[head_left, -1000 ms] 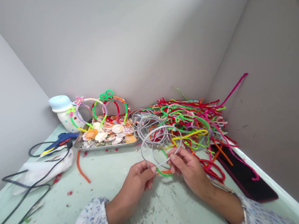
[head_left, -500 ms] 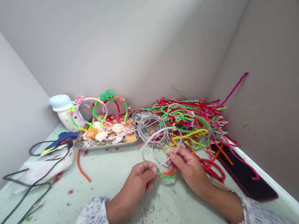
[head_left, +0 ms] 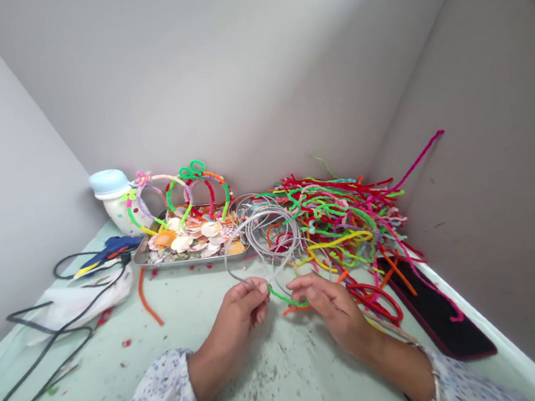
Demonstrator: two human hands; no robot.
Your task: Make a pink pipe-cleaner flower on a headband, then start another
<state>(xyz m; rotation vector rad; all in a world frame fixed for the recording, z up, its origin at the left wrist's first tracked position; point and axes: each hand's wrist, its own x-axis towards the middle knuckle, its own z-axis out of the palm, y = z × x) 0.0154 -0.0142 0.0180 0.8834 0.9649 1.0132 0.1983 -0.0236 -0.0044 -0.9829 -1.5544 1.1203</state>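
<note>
My left hand [head_left: 244, 304] pinches one end of a plain grey headband [head_left: 255, 225], which arcs up and to the right above the table. My right hand [head_left: 326, 304] sits just right of it, fingers curled around a green pipe cleaner [head_left: 284, 298] that runs between the two hands. An orange pipe cleaner [head_left: 294, 309] lies under the right fingers. Just beyond the hands lies a stack of bare grey headbands [head_left: 271, 232].
A big tangle of coloured pipe cleaners [head_left: 342, 217] fills the back right. A metal tray of seashells [head_left: 189, 242] holds wrapped headbands [head_left: 173, 192]. A white jar [head_left: 114, 203], blue glue gun [head_left: 108, 251], black cord [head_left: 45, 338] and white cloth [head_left: 72, 302] are left. A dark flat case [head_left: 438, 316] lies right.
The grey headband has swung left and tilted over the tray; my right hand let go of its other end and moved slightly down, keeping the green pipe cleaner.
</note>
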